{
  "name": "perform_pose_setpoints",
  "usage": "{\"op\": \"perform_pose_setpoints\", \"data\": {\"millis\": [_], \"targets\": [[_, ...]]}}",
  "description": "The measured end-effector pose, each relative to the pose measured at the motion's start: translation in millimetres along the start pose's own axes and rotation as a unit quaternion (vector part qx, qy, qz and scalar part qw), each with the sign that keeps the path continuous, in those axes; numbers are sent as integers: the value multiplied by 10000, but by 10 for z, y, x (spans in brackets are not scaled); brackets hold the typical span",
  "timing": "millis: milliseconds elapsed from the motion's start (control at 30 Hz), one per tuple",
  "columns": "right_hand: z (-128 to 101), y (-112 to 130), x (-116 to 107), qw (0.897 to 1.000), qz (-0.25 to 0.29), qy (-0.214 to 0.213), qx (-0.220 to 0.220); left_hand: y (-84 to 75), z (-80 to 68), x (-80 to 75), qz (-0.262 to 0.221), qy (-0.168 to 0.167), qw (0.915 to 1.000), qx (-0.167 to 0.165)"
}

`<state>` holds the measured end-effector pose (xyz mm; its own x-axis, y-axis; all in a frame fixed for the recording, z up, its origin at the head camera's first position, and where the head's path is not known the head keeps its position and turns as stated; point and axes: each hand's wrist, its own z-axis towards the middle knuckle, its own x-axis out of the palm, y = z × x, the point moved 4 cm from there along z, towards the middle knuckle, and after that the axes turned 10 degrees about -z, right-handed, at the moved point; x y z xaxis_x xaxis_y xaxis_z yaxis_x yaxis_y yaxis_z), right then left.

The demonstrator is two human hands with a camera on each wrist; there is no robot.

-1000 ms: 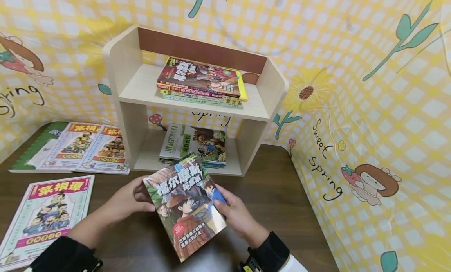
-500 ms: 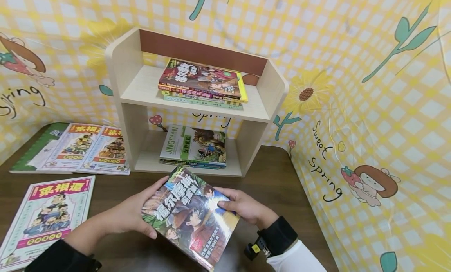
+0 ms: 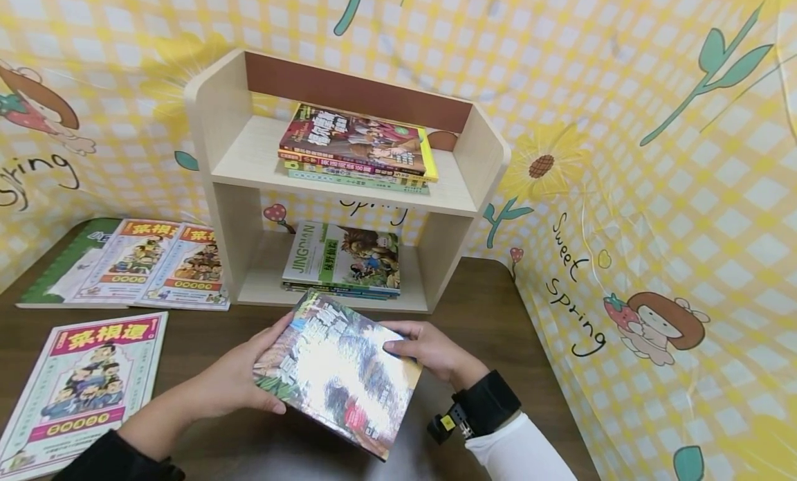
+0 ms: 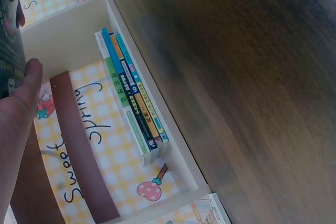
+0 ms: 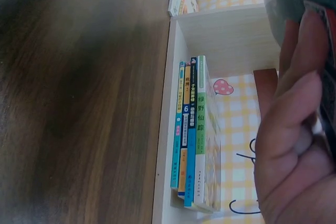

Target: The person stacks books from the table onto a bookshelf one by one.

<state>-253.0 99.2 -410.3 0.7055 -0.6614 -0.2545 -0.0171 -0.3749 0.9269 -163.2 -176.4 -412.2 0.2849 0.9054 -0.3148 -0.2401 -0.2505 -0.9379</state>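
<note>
Both hands hold a glossy comic book (image 3: pixel 339 374) just above the dark table, in front of the shelf's lower opening. My left hand (image 3: pixel 245 374) grips its left edge, thumb on the cover. My right hand (image 3: pixel 423 349) grips its right edge with fingers curled over the cover. The cover lies nearly flat and glares. In the left wrist view the left thumb (image 4: pixel 26 85) presses the book's edge (image 4: pixel 10 51). Seen from the right wrist camera, the right fingers (image 5: pixel 294 129) wrap the book (image 5: pixel 310 3).
A pale wooden shelf unit (image 3: pixel 230 183) stands behind, with a book stack (image 3: pixel 358 149) on top and another stack (image 3: pixel 342 259) in the lower bay. Magazines (image 3: pixel 149 263) and one more (image 3: pixel 81 384) lie left. Yellow checked cloth (image 3: pixel 654 259) walls the right side.
The book has tipped from facing me to lying almost flat and has moved forward toward the shelf's lower opening. Both hands kept their hold.
</note>
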Motion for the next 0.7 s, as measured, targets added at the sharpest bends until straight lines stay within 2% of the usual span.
{"op": "perform_pose_setpoints", "data": {"millis": [100,200,367,500,700], "targets": [[36,-13,-25,9984,196,-486,197,5,5,-15,-6,-128,9999,-103],[51,-9,-46,9912,619,-1119,343,13,22,-42,-143,-317,9989,-327],[57,52,-18,9744,1233,-1877,122,23,69,-75,-434,-743,9947,-568],[61,128,61,9672,1391,-2118,-189,13,127,-71,-618,-1042,9907,-612],[60,205,207,9644,1454,-2129,-596,18,192,-64,-729,-1395,9852,-683]]}}
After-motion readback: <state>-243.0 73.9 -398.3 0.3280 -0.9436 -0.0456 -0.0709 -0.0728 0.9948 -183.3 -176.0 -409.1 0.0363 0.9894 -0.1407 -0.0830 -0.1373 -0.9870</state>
